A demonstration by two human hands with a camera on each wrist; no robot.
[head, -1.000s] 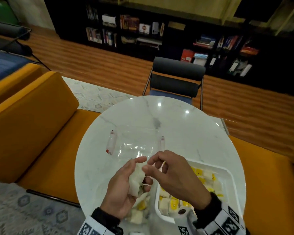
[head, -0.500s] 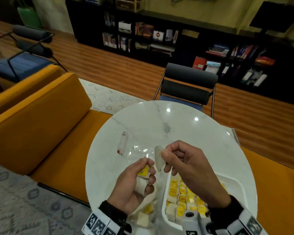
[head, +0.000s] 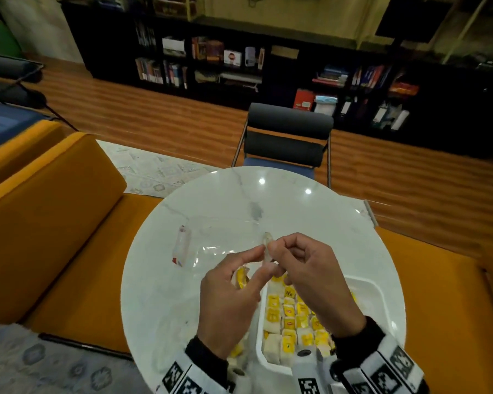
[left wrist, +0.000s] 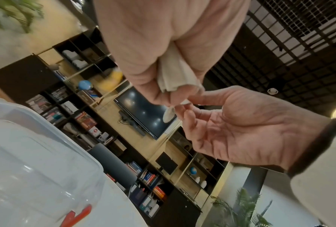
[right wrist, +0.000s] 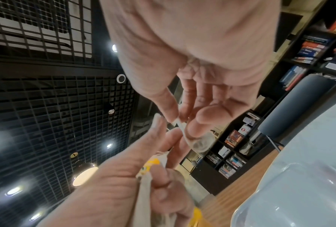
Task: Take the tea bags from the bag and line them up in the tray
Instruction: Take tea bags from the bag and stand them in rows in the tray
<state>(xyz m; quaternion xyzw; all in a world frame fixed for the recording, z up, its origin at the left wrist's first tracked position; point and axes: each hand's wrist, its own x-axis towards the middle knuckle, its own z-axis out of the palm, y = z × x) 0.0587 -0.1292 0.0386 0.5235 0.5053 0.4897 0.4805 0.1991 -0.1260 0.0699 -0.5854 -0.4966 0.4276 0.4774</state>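
Fingers (head: 271,247) of both hands pinch tea bags (head: 239,277) over the desk (head: 239,200); tangled strings could drag one down short of the tray (head: 382,291).

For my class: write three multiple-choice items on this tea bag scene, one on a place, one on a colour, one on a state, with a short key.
1. Where does the white tray sit on the round table?
A. near edge, right of the hands
B. far edge by the chair
C. on the sofa

2. What colour are the tags on the tea bags in the tray?
A. green
B. yellow
C. blue

3. What is the right hand doing?
A. lying flat on the table
B. hanging idle
C. pinching a pale tea bag

Key: 1 A, the tray lies under the right wrist. 2 B, yellow squares show in rows. 3 C, fingertips close on it beside the left hand.
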